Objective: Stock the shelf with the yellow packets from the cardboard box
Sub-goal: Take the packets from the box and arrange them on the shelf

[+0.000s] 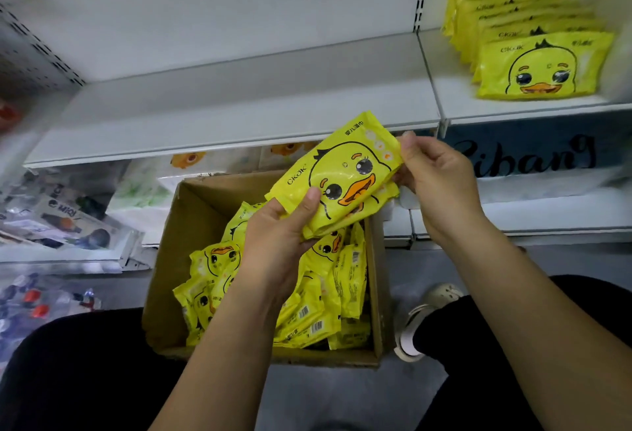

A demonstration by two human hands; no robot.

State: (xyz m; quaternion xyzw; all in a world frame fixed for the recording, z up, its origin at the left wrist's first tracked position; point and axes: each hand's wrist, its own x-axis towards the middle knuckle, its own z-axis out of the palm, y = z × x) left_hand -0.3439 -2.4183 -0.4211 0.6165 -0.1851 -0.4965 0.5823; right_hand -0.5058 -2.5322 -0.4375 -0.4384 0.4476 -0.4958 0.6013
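I am looking down on the cardboard box (171, 242), which sits open on the floor under the white shelf (222, 116), and I take the box as my landmark. Above its far right corner my two hands hold a small stack of yellow packets (342, 174), duck face up, tilted so one end points up toward the shelf edge. My left hand (273, 246) is closed around the stack's lower end, thumb pressed on the top packet's face and fingers underneath. My right hand (441, 184) pinches the stack's upper right end, thumb on top near the corner. At least two packets are in the stack; I cannot tell the exact count. Inside the box lies a loose heap of more packets (307, 297), some face up, some showing barcodes. Up and to the right of the box, on the shelf's next bay, a row of the same packets (533, 44) stands upright, one behind another, faces forward. The shelf bay directly above the box is bare.
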